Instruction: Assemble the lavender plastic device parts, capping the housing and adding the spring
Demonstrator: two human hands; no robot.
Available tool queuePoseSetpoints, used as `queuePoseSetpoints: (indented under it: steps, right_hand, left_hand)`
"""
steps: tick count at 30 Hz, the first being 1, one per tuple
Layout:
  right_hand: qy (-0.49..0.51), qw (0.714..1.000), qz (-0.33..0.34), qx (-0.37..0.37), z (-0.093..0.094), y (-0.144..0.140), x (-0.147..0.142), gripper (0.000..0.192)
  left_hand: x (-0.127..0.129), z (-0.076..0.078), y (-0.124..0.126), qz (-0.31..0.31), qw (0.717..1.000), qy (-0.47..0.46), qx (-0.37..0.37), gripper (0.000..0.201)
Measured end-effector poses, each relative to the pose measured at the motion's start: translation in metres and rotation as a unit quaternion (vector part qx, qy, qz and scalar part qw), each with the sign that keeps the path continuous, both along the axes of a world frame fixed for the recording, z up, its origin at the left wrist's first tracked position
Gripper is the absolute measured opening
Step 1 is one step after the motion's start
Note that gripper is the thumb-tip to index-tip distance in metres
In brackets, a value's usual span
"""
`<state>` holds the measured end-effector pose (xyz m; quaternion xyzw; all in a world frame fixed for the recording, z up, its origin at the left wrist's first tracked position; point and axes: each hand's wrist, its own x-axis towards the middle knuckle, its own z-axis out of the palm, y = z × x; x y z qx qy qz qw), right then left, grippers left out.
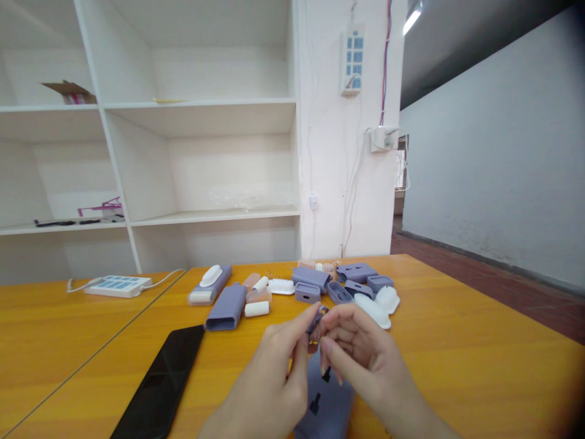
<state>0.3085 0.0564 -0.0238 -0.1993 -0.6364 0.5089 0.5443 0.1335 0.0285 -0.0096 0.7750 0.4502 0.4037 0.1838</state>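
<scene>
Lilac plastic, matte and smooth, is what both hands are busy with: a small purple piece (pixel 317 319) sits pinched between the fingertips of the left hand (pixel 274 372) and the right hand (pixel 361 353), held up just above the table. Both hands are curled closed around it, thumbs and forefingers meeting at the part, which is mostly hidden by the fingers.

Directly below the wrists lies a larger lilac casing (pixel 325 405), flat and rounded, with dark slots cut in its face. To the left a glossy black phone (pixel 159 384) rests on the orange wooden table (pixel 457 341). Further back, well apart from the hands, is a scatter of boxy lilac shells (pixel 227 306) and rounded white caps (pixel 372 310). A white power strip (pixel 117 285) lies at the far left.
</scene>
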Motion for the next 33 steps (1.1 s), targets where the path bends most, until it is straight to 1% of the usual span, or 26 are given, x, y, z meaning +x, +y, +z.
queuePoseSetpoints:
  steps: [4, 11, 17, 28, 33]
  right_hand:
    - [-0.014, 1.000, -0.008, 0.019, -0.0032, -0.0014, 0.0022, 0.017]
    - [-0.046, 0.998, -0.032, 0.033, -0.0039, 0.0010, 0.0058, 0.014]
    - [-0.064, 0.996, -0.048, 0.047, -0.0027, 0.0015, 0.0068, 0.007]
    - [-0.049, 0.995, -0.078, 0.049, -0.0033, 0.0004, 0.0041, 0.010]
    - [-0.041, 0.995, -0.082, 0.049, -0.0039, 0.0021, 0.0030, 0.012]
  left_hand:
    - [-0.0012, 0.0011, -0.0015, 0.002, 1.000, 0.004, 0.005, 0.046]
    - [-0.0038, -0.0042, -0.0006, -0.007, 0.997, 0.034, 0.063, 0.048]
    - [-0.0029, -0.0016, 0.0024, -0.023, 0.995, 0.045, 0.084, 0.049]
    - [-0.0021, -0.0064, 0.0071, -0.058, 0.993, 0.031, 0.096, 0.051]
    - [0.0005, -0.0071, 0.0075, -0.040, 0.994, 0.032, 0.099, 0.054]
